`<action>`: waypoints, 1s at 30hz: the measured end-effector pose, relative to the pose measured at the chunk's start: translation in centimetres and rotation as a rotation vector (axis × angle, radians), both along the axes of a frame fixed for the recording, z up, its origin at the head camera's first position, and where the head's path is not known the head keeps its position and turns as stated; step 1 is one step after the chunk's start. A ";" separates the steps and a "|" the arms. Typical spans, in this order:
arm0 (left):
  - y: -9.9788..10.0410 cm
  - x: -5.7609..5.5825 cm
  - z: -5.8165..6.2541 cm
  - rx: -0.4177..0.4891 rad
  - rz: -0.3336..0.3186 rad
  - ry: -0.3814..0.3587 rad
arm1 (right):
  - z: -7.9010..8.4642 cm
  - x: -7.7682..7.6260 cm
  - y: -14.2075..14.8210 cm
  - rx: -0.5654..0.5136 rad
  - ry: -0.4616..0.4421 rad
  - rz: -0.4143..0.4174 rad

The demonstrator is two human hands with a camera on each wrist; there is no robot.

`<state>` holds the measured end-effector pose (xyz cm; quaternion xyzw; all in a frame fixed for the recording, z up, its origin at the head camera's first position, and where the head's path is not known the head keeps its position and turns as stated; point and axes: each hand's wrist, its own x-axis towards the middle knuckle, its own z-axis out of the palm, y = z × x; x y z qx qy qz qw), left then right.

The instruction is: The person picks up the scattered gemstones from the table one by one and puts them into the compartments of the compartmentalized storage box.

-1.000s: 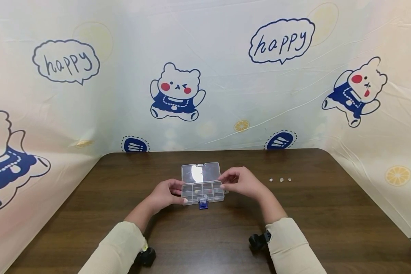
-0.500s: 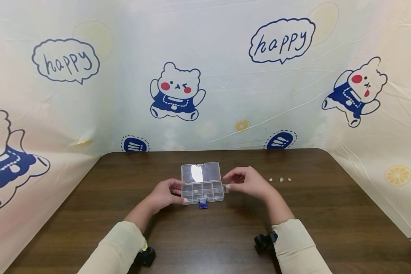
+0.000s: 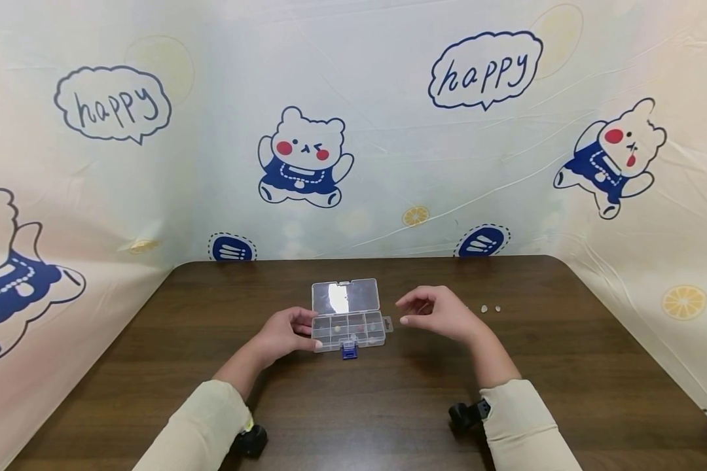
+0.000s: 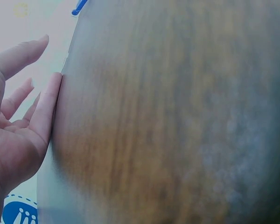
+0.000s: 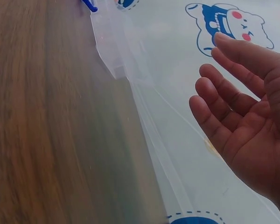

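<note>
A clear plastic compartment box (image 3: 377,340) sits on the table in the head view, its lid (image 3: 362,296) swung back. A blue latch (image 3: 349,351) hangs at its front. Tiny yellowish and pinkish pieces show in its compartments. My left hand (image 3: 283,337) rests at the box's left end, thumb at the front corner, fingers along the side; the left wrist view shows this hand's (image 4: 18,107) fingers loosely extended. To the right of the box, my right hand (image 3: 442,314) hovers apart from it. The right wrist view shows that hand (image 5: 252,116) with relaxed fingers and nothing in them.
Two small whitish pebble-like pieces, one (image 3: 484,309) beside the other (image 3: 497,308), lie right of my right hand. A clear hanging tab (image 3: 388,324) sticks out of the box's right end. Behind the brown table (image 3: 353,418) hangs a printed cloth (image 3: 377,163).
My right hand has drawn back from the box's right edge to the right, and now covers most of the leftmost of three small pieces. My left hand and the box stay put.
</note>
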<state>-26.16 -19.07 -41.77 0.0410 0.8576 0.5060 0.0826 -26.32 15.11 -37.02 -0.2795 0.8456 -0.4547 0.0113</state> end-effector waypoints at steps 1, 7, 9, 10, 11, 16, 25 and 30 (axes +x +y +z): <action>0.0 0.0 0.0 -0.002 -0.001 0.001 | 0.0 0.0 0.2 0.001 -0.001 -0.002; 0.0 0.0 0.0 -0.007 -0.002 0.007 | 0.1 0.0 1.0 -0.002 0.010 -0.010; 0.0 0.0 0.0 -0.008 -0.001 0.006 | 0.1 0.0 1.2 -0.007 0.011 -0.018; 0.0 0.0 0.0 -0.010 0.000 0.005 | 0.2 0.1 1.3 -0.008 0.011 -0.022; 0.0 0.0 0.1 -0.010 0.001 0.004 | 0.1 0.1 1.4 -0.007 0.011 -0.028; 0.1 0.0 0.0 -0.015 0.006 -0.001 | 0.1 0.3 2.0 -0.012 0.010 -0.048; 0.1 0.1 0.0 -0.022 0.004 -0.001 | 0.0 0.4 3.3 -0.006 0.027 -0.053; 0.0 0.0 -0.1 -0.022 0.003 0.000 | 0.0 0.4 4.0 -0.005 0.032 -0.086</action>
